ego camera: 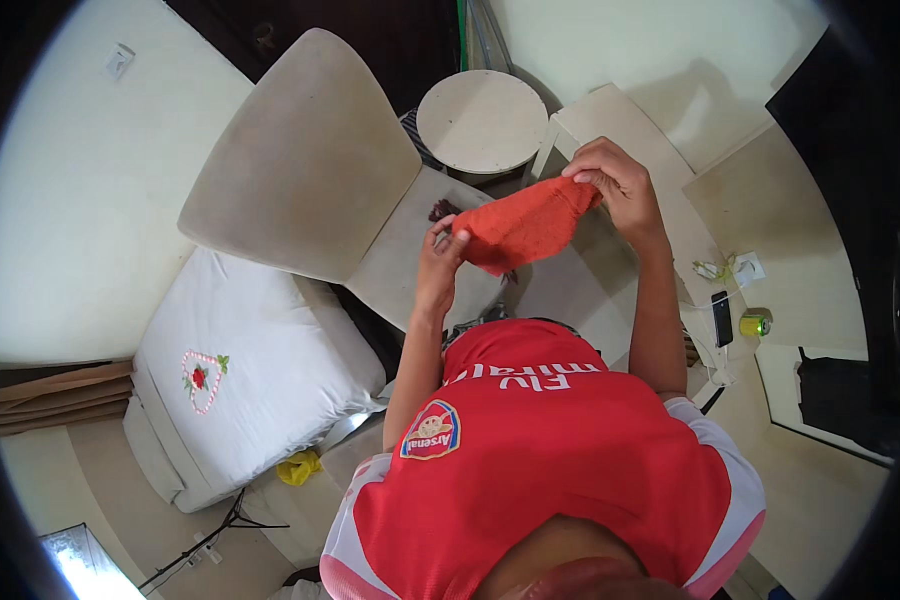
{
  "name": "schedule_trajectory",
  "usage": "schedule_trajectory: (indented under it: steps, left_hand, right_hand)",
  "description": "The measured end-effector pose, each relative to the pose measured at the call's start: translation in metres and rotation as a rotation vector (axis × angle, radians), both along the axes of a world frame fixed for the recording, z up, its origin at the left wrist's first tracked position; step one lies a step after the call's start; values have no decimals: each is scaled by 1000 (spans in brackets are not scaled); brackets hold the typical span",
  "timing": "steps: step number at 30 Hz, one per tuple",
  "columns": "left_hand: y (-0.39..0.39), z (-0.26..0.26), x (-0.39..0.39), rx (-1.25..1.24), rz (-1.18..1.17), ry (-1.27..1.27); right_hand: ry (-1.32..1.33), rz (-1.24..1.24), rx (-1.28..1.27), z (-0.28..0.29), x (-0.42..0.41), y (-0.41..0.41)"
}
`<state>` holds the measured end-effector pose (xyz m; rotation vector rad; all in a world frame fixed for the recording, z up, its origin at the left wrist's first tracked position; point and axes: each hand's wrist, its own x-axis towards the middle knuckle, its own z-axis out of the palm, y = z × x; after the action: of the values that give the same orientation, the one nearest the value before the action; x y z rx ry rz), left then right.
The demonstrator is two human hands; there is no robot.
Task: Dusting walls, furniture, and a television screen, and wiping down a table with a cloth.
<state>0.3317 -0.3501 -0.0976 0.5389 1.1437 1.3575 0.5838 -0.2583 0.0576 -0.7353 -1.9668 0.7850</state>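
Observation:
An orange-red cloth (521, 225), soft and fuzzy like terry or knit, is stretched in the air between both hands. Its near corner hangs down. My left hand (442, 255) pinches the left end between thumb and fingers. At the upper right end, my right hand (611, 180) holds the edge between thumb and fingertips, a little higher than the left. Beneath the cloth, a dark brown tufted item (444, 211) lies on the seat of a beige upholstered chair (397, 247), partly hidden by the cloth.
A round stool (482, 121) stands behind the chair. At right, a desk (637, 127) carries a smartphone (722, 318), white cables and a green can (754, 323). To the left is a bed with white sheets (270, 375); a black tripod (232, 517) and yellow bag (298, 467) are lower left.

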Motion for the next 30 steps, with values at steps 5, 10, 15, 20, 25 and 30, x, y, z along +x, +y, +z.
schedule_trajectory:
  steps: [5,10,15,20,25,30]
  left_hand:
    - [12,-18,-31,79,114,-345]
    - [15,-11,-51,290,237,-176]
    - [15,31,-41,288,259,37]
    - [-6,63,-64,303,347,401]
    - [-21,66,-75,318,334,482]
    - [-17,87,-59,620,352,641]
  right_hand:
    - [89,-30,0,-16,4,2]
    - [140,-206,67,-32,4,6]
    - [260,-329,-40,-42,17,8]
    - [393,-201,-246,-33,19,0]
    - [263,-177,-109,-28,14,-8]
    - [437,-119,-83,-29,5,-12]
